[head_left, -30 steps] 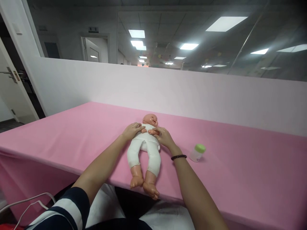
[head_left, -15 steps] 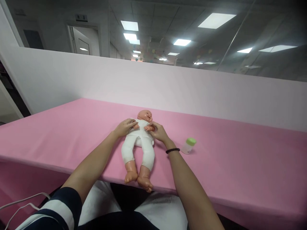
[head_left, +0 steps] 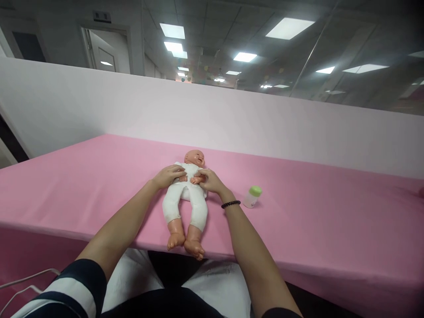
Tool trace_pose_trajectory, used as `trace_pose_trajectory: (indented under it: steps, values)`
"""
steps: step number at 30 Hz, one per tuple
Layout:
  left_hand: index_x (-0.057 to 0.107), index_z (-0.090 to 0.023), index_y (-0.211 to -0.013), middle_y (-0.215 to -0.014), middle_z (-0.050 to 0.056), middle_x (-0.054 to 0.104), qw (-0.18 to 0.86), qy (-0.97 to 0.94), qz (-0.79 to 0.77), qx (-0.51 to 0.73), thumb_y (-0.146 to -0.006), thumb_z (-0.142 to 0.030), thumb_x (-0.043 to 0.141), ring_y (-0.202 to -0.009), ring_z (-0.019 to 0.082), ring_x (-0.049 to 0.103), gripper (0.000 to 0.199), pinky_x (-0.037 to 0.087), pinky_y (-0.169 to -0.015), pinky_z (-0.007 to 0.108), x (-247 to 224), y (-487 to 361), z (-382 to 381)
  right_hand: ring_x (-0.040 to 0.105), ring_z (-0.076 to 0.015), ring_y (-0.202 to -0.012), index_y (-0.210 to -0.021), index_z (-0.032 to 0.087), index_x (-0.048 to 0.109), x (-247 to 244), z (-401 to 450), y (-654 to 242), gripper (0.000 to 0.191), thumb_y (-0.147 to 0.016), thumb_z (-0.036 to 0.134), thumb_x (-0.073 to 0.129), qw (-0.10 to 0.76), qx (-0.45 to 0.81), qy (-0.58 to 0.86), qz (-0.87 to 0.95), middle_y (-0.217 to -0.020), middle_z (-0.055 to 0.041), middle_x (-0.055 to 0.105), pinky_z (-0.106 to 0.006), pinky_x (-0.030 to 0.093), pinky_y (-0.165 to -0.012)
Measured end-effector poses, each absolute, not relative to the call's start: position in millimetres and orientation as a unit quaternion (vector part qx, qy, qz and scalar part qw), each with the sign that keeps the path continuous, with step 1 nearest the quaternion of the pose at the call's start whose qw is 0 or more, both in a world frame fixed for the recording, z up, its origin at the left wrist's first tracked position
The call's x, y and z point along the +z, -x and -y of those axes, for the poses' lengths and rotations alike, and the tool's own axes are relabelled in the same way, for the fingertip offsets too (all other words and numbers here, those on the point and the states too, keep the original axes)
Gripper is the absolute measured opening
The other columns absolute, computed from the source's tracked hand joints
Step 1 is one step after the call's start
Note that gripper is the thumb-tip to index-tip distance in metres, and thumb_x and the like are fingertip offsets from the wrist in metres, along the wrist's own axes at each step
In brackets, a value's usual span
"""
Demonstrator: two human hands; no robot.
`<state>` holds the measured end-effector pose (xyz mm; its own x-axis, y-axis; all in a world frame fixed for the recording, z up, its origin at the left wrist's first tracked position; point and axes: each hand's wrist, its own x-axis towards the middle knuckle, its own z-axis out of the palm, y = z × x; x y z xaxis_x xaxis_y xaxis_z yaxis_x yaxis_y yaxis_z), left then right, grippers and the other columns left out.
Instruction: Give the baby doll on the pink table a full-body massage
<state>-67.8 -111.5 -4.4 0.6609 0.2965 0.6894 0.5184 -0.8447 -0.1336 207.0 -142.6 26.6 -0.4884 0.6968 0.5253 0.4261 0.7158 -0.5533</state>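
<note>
Left hand on the chest of a baby doll, palm down, fingers lying over the white suit, no tight fist. Right hand on the other side of the same chest, fingers a bit curled, right up against one small doll hand. Both hands on the doll, one on each side, but no clear sign of a firm grip or a loose touch. Hard to tell from this view.

Doll flat on its back between the two arms, head pointing away, smiling face up, bare plastic feet close to the near table edge. Soft white suit over the body and legs.

Black bead bracelet around the right wrist. Dark and white striped sleeve at the left arm, near the bottom of the view.

Small baby bottle with a green cap, standing upright on the table, just past the right wrist and well apart from the doll.

Pink cloth over the whole table, hanging down the front. Behind the table, a low white wall, then big glass panes, an open door and bright ceiling lights.
</note>
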Motion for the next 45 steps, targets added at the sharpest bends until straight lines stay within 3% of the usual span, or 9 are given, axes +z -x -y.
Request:
trace_pose_trajectory:
  steps: [7, 11, 15, 18, 23, 27, 41, 45]
  values:
    - [0.066, -0.019, -0.127, -0.125, 0.012, 0.068, 0.118, 0.829, 0.298, -0.458, -0.1, -0.02, 0.047, -0.118, 0.022, 0.064, 0.033, 0.054, -0.101, 0.039, -10, 69, 115, 0.071, -0.0273, -0.105, -0.092, 0.021, 0.07, 29, 141, -213, 0.026, -0.072, 0.034, 0.079, 0.516, 0.325, 0.295, 0.736, -0.102, -0.0091, 0.077, -0.044, 0.053, -0.099]
    - [0.061, -0.017, -0.13, -0.125, 0.012, 0.069, 0.06, 0.767, 0.337, -0.542, -0.095, -0.022, 0.057, -0.116, 0.023, 0.064, 0.035, 0.053, -0.102, 0.04, -11, 68, 114, 0.069, -0.0295, -0.115, -0.096, 0.022, 0.063, 26, 128, -223, 0.031, -0.07, 0.035, 0.076, 0.624, 0.338, 0.293, 0.641, -0.116, -0.0117, 0.075, -0.048, 0.052, -0.104]
    - [0.057, -0.016, -0.132, -0.127, 0.013, 0.068, 0.026, 0.725, 0.369, -0.582, -0.092, -0.021, 0.06, -0.114, 0.023, 0.065, 0.041, 0.055, -0.098, 0.042, -12, 69, 114, 0.066, -0.0309, -0.122, -0.099, 0.024, 0.058, 20, 117, -233, 0.035, -0.068, 0.034, 0.072, 0.674, 0.349, 0.298, 0.579, -0.126, -0.0127, 0.071, -0.051, 0.049, -0.107]
    - [0.059, -0.017, -0.131, -0.125, 0.012, 0.068, 0.041, 0.747, 0.359, -0.558, -0.093, -0.021, 0.058, -0.114, 0.024, 0.065, 0.038, 0.055, -0.099, 0.043, -12, 70, 116, 0.067, -0.0304, -0.12, -0.097, 0.024, 0.06, 20, 120, -233, 0.034, -0.066, 0.03, 0.072, 0.648, 0.356, 0.298, 0.604, -0.12, -0.0113, 0.074, -0.05, 0.05, -0.106]
    - [0.065, -0.019, -0.127, -0.125, 0.013, 0.068, 0.11, 0.831, 0.302, -0.454, -0.097, -0.018, 0.049, -0.118, 0.023, 0.064, 0.034, 0.054, -0.102, 0.041, -12, 71, 117, 0.07, -0.0267, -0.106, -0.092, 0.023, 0.067, 27, 140, -220, 0.027, -0.067, 0.026, 0.076, 0.52, 0.368, 0.279, 0.719, -0.103, -0.0068, 0.076, -0.045, 0.052, -0.101]
    - [0.071, -0.021, -0.118, -0.121, 0.014, 0.07, 0.187, 0.862, 0.245, -0.403, -0.102, -0.028, 0.052, -0.112, 0.023, 0.067, 0.026, 0.057, -0.096, 0.04, -12, 75, 119, 0.067, -0.0258, -0.104, -0.089, 0.021, 0.071, 24, 151, -212, 0.024, -0.067, 0.027, 0.08, 0.443, 0.322, 0.313, 0.776, -0.101, -0.0062, 0.074, -0.043, 0.05, -0.1]
    - [0.068, -0.023, -0.129, -0.126, 0.013, 0.07, 0.221, 0.862, 0.257, -0.377, -0.105, -0.027, 0.046, -0.117, 0.024, 0.066, 0.033, 0.056, -0.098, 0.04, -14, 77, 123, 0.063, -0.0271, -0.111, -0.091, 0.023, 0.073, 15, 156, -209, 0.022, -0.071, 0.016, 0.071, 0.454, 0.19, 0.333, 0.805, -0.102, -0.0048, 0.073, -0.045, 0.046, -0.105]
    - [0.068, -0.025, -0.131, -0.129, 0.011, 0.069, 0.208, 0.874, 0.251, -0.36, -0.106, -0.03, 0.044, -0.12, 0.024, 0.065, 0.035, 0.053, -0.102, 0.04, -14, 76, 124, 0.064, -0.0267, -0.106, -0.091, 0.023, 0.072, 16, 158, -209, 0.019, -0.073, 0.017, 0.07, 0.443, 0.181, 0.333, 0.812, -0.101, -0.0051, 0.073, -0.044, 0.047, -0.101]
